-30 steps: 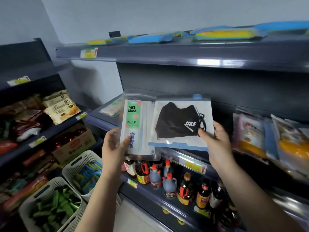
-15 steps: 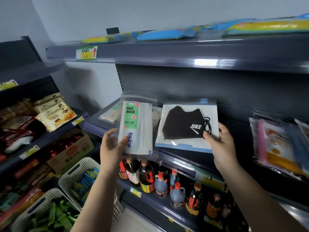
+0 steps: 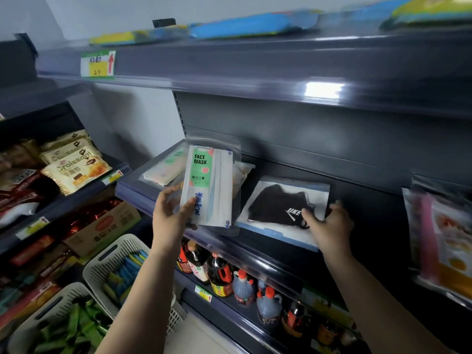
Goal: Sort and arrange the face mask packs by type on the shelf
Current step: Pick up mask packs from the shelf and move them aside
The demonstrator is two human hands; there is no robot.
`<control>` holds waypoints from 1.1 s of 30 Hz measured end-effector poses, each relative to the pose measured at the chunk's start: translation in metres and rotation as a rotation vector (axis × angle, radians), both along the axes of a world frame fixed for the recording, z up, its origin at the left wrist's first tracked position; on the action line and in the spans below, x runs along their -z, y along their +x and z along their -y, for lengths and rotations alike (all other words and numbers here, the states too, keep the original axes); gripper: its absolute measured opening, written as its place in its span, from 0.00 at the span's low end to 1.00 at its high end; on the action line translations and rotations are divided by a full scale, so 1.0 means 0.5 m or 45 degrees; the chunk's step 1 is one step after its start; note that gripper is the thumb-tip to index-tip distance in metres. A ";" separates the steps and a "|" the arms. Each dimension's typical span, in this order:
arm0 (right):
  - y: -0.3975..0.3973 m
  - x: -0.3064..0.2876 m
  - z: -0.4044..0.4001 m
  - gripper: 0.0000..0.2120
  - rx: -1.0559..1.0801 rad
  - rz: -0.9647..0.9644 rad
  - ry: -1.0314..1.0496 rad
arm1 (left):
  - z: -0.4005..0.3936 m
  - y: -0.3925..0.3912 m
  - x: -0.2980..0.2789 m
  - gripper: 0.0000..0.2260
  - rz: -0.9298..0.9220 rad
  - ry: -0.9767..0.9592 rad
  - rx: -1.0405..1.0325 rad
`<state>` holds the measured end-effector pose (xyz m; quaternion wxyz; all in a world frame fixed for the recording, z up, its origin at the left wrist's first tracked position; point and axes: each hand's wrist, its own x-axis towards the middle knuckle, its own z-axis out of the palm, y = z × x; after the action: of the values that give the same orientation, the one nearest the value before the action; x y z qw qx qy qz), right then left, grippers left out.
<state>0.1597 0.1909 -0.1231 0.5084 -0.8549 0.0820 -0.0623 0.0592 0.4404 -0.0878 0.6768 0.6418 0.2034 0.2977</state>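
My left hand (image 3: 170, 217) grips a clear pack of white face masks with a green "FACE MASK" label (image 3: 210, 187), held upright in front of the middle shelf (image 3: 255, 241). My right hand (image 3: 329, 227) pinches the right edge of a pack with a black cloth mask (image 3: 283, 209), which lies tilted low over the middle shelf. Behind the white pack, several more light mask packs (image 3: 166, 171) lie flat at the shelf's left end.
Colourful packs (image 3: 441, 241) stand at the shelf's right. Dark sauce bottles (image 3: 245, 284) fill the shelf below. White baskets (image 3: 112, 254) of small items sit low left, snack bags (image 3: 74, 167) on the left rack. The top shelf (image 3: 255, 65) holds blue and yellow packs.
My right hand has lowered the black mask pack from upright in the air down onto the middle shelf, further right. The left hand keeps the white pack raised.
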 end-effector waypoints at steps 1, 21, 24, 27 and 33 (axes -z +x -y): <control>0.001 -0.011 -0.002 0.35 0.007 0.012 -0.110 | 0.000 0.006 0.002 0.12 0.007 -0.006 0.010; 0.001 -0.098 -0.465 0.31 -0.493 -0.052 0.230 | -0.294 0.096 -0.022 0.18 -0.142 -0.008 0.335; 0.016 -0.090 -0.526 0.31 -0.442 -0.044 0.180 | -0.370 0.114 -0.016 0.21 -0.235 0.164 0.369; 0.027 -0.085 -0.578 0.29 -0.412 -0.054 0.102 | -0.435 0.138 -0.009 0.23 -0.343 0.318 0.367; 0.058 -0.077 -0.670 0.31 -0.380 -0.128 -0.046 | -0.525 0.191 0.004 0.23 -0.462 0.523 0.412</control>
<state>0.1888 0.5258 -0.0849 0.4920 -0.8686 -0.0216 0.0553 0.1546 0.7029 -0.0896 0.5243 0.8317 0.1519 0.1016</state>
